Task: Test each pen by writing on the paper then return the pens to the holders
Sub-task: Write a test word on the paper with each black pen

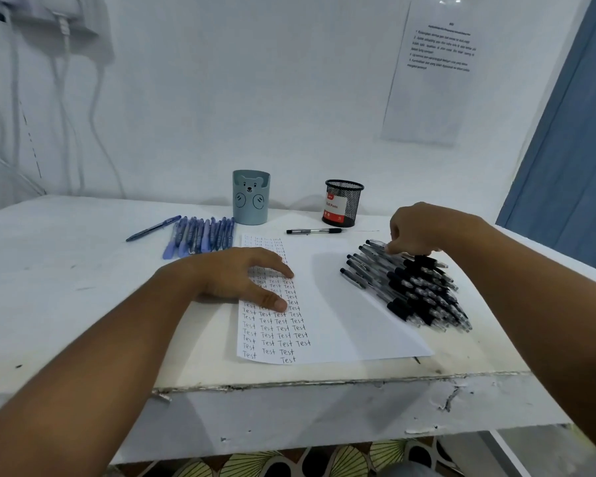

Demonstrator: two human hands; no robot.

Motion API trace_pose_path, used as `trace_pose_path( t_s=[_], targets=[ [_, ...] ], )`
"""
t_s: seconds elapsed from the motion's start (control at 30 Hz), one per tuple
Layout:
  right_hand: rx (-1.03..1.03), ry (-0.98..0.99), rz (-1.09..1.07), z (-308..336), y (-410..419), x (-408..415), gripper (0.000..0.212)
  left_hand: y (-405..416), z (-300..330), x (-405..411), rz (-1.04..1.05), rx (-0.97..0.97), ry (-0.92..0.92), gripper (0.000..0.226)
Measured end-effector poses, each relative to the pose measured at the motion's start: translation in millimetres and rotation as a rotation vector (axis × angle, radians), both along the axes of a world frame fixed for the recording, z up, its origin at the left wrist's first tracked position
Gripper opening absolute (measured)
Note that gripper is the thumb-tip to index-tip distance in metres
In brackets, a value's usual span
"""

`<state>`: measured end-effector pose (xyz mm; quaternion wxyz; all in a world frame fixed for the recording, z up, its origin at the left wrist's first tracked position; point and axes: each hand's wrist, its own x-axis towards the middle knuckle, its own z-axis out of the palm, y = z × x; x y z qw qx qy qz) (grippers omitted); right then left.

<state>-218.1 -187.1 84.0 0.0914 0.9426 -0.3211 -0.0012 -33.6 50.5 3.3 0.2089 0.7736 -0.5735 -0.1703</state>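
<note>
A white sheet of paper (341,321) lies on the table, its left part filled with columns of the word "Test". My left hand (241,277) rests flat on the paper's left side, fingers spread. A pile of black pens (413,287) lies to the right of the paper. My right hand (424,228) hovers over the pile's far end, its fingertips pinching one black pen there. A row of blue pens (200,235) lies at the left rear. One black pen (313,231) lies alone behind the paper. A blue bear holder (251,197) and a black mesh holder (343,203) stand at the back.
The white table (66,270) has a chipped front edge. A printed sheet (430,74) hangs on the wall at the right. Cables (62,98) hang on the wall at the left. A blue panel (572,149) stands at the far right.
</note>
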Motion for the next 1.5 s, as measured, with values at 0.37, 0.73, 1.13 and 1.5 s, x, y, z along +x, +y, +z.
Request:
trace_pose_path(
  t_s=[0.37, 0.73, 1.13, 1.5],
  targets=[
    [0.019, -0.005, 0.02, -2.9, -9.0, 4.2, 0.036, -0.8, 0.4, 0.1, 0.001, -0.003, -0.005, 0.069],
    [0.141, -0.099, -0.022, 10.8, -14.7, -9.3, 0.039, -1.1, -0.2, 0.3, -0.007, -0.008, -0.01, 0.072],
    [0.112, -0.211, -0.242, -35.7, -71.8, -48.9, 0.036, -3.8, -0.3, -1.3, 0.005, -0.055, -0.068, 0.056],
    [0.162, -0.29, -0.288, -56.8, -82.9, -54.2, 0.033, -6.0, -0.1, -5.4, 0.015, -0.103, -0.127, 0.042]
  ],
)
